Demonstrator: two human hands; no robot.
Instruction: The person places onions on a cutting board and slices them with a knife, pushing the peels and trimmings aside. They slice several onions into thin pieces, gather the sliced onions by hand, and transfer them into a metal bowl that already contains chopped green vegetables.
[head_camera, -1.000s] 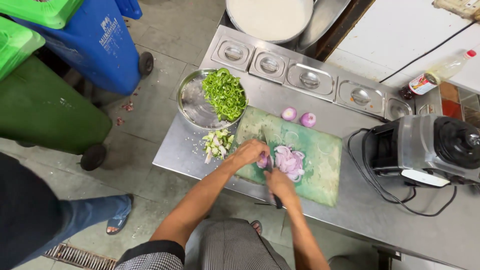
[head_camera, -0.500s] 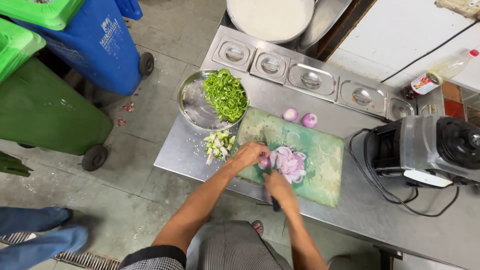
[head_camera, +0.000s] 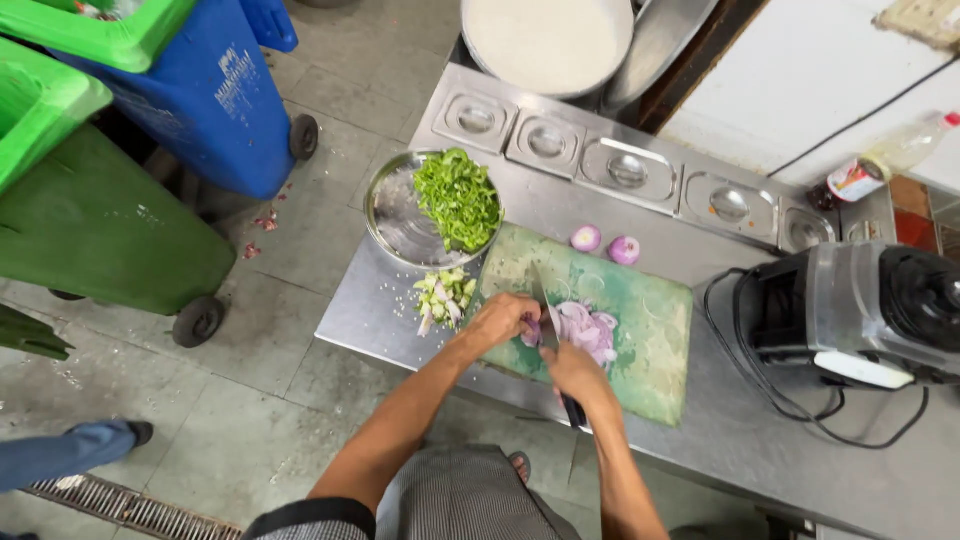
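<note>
Purple onion (head_camera: 532, 330) at the frame's centre is pinned by the left hand (head_camera: 503, 318) on the green cutting board (head_camera: 650, 350); the right hand (head_camera: 577, 375) is clamped on a steel knife (head_camera: 546, 310) — fingertips just beside the blade could be nicked, in all likelihood.

I see a grey tiled floor (head_camera: 300, 340) with a drain grate (head_camera: 130, 510), green (head_camera: 90, 210) and blue wheeled bins (head_camera: 215, 95), a steel counter (head_camera: 760, 440), and what looks like a white wall (head_camera: 800, 90).
</note>
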